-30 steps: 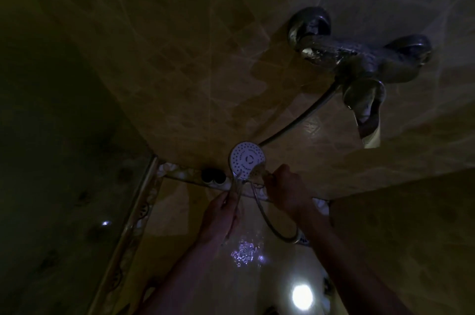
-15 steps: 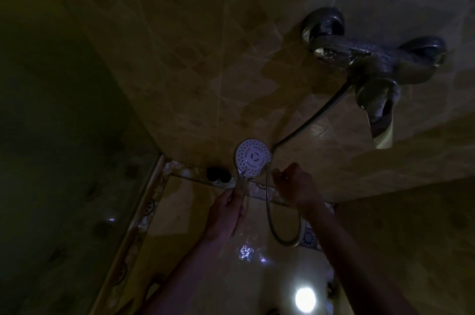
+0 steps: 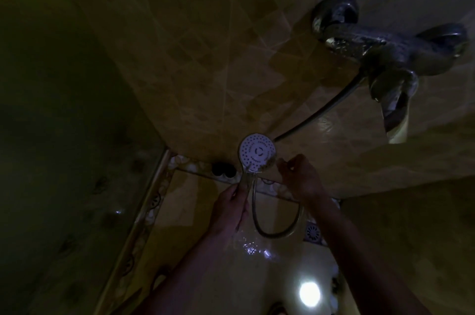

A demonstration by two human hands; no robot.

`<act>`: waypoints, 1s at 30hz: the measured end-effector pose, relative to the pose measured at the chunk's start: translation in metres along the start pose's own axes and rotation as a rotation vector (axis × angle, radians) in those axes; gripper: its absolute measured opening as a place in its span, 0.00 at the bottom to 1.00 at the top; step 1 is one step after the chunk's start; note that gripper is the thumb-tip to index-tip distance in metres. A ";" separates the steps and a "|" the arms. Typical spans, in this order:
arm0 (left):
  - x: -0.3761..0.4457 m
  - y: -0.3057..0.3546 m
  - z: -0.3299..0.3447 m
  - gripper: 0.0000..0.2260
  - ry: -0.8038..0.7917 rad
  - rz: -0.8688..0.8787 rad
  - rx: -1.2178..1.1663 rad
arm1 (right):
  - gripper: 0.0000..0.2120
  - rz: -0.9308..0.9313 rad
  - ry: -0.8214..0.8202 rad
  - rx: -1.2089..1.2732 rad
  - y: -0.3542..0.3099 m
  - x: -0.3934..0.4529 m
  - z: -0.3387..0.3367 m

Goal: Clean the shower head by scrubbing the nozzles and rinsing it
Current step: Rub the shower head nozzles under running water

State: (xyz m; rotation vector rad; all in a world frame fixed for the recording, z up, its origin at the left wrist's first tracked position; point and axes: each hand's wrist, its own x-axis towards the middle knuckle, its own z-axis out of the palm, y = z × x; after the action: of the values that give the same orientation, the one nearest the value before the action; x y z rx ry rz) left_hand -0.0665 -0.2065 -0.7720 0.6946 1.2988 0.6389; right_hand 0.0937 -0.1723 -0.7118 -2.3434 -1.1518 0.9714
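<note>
The shower head [image 3: 257, 152] is held up by its handle, gripped in the left hand [image 3: 229, 208], near the tiled wall [image 3: 205, 57]. The right hand [image 3: 299, 177], fingers loosely curled, is seen just beside its rim; whether anything is pinched cannot be told.

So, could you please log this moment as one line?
left hand: grips shower head handle | right hand: beside nozzles, contents unclear | hose: looped below

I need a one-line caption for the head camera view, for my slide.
In a dim tiled shower, the left hand holds the shower head by its handle, the right hand beside its face.
</note>
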 end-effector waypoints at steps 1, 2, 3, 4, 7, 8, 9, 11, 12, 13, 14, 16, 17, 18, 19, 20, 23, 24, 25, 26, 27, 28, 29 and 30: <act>0.000 0.000 0.000 0.14 -0.003 0.004 0.001 | 0.19 0.007 -0.001 -0.012 0.003 -0.003 0.001; 0.000 0.000 -0.001 0.14 -0.003 0.011 0.003 | 0.20 0.005 -0.012 -0.018 0.007 -0.007 0.004; 0.000 0.000 -0.001 0.14 -0.001 0.019 0.006 | 0.20 0.005 -0.031 -0.025 0.009 -0.011 0.008; 0.000 0.000 0.000 0.14 -0.001 0.024 0.011 | 0.20 -0.002 -0.053 -0.040 0.010 -0.015 0.011; -0.002 0.001 0.001 0.14 -0.015 0.035 0.004 | 0.15 -0.090 -0.116 -0.113 0.005 -0.021 0.019; -0.003 0.002 0.001 0.15 -0.018 0.037 0.005 | 0.13 -0.119 -0.121 -0.123 0.001 -0.021 0.020; -0.003 0.002 0.001 0.15 -0.020 0.042 0.012 | 0.11 -0.138 -0.110 -0.131 -0.003 -0.019 0.018; -0.004 0.001 0.000 0.13 -0.019 0.063 0.046 | 0.13 -0.144 -0.069 -0.143 -0.009 -0.010 0.012; -0.005 0.001 0.000 0.12 -0.012 0.069 0.062 | 0.14 -0.127 -0.055 -0.142 -0.011 -0.005 0.008; -0.005 0.000 0.000 0.11 -0.003 0.068 0.065 | 0.15 -0.104 -0.042 -0.142 -0.011 -0.001 0.004; -0.005 0.000 0.000 0.10 0.004 0.064 0.061 | 0.15 -0.080 -0.027 -0.151 -0.010 0.002 0.001; -0.004 -0.001 0.001 0.09 0.002 0.065 0.048 | 0.17 -0.037 -0.017 -0.195 -0.005 0.003 -0.003; -0.004 -0.001 0.001 0.09 -0.005 0.069 0.044 | 0.18 -0.023 -0.029 -0.221 -0.002 0.001 -0.003; -0.004 -0.001 0.001 0.09 -0.014 0.073 0.041 | 0.19 -0.016 -0.050 -0.238 0.001 -0.003 -0.002; -0.003 -0.001 0.001 0.10 -0.022 0.077 0.042 | 0.19 -0.014 -0.075 -0.246 0.003 -0.007 0.000; -0.002 -0.002 0.001 0.11 -0.023 0.074 0.043 | 0.18 -0.023 -0.097 -0.253 0.004 -0.012 0.003; 0.002 -0.005 0.000 0.11 -0.032 0.058 0.060 | 0.17 -0.095 -0.108 -0.256 -0.002 -0.021 0.009; 0.002 -0.005 0.000 0.11 -0.035 0.064 0.066 | 0.15 -0.117 -0.102 -0.234 -0.006 -0.019 0.008; 0.002 -0.005 -0.001 0.12 -0.033 0.070 0.068 | 0.14 -0.135 -0.097 -0.210 -0.010 -0.017 0.006; 0.001 -0.005 -0.001 0.12 -0.029 0.074 0.073 | 0.13 -0.147 -0.089 -0.192 -0.014 -0.012 0.004; 0.001 -0.004 -0.002 0.11 -0.029 0.076 0.080 | 0.13 -0.146 -0.077 -0.177 -0.017 -0.008 0.001; 0.000 -0.003 -0.002 0.11 -0.032 0.078 0.089 | 0.14 -0.128 -0.062 -0.164 -0.018 -0.003 -0.002; -0.001 -0.002 -0.002 0.10 -0.037 0.079 0.095 | 0.16 -0.098 -0.049 -0.157 -0.019 0.001 -0.005; -0.001 -0.001 -0.002 0.09 -0.043 0.077 0.099 | 0.17 -0.063 -0.038 -0.156 -0.019 0.003 -0.007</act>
State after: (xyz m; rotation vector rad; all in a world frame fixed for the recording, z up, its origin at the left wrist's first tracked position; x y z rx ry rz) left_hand -0.0682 -0.2079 -0.7721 0.8383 1.2749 0.6219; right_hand 0.0900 -0.1584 -0.6974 -2.4009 -1.3526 0.9390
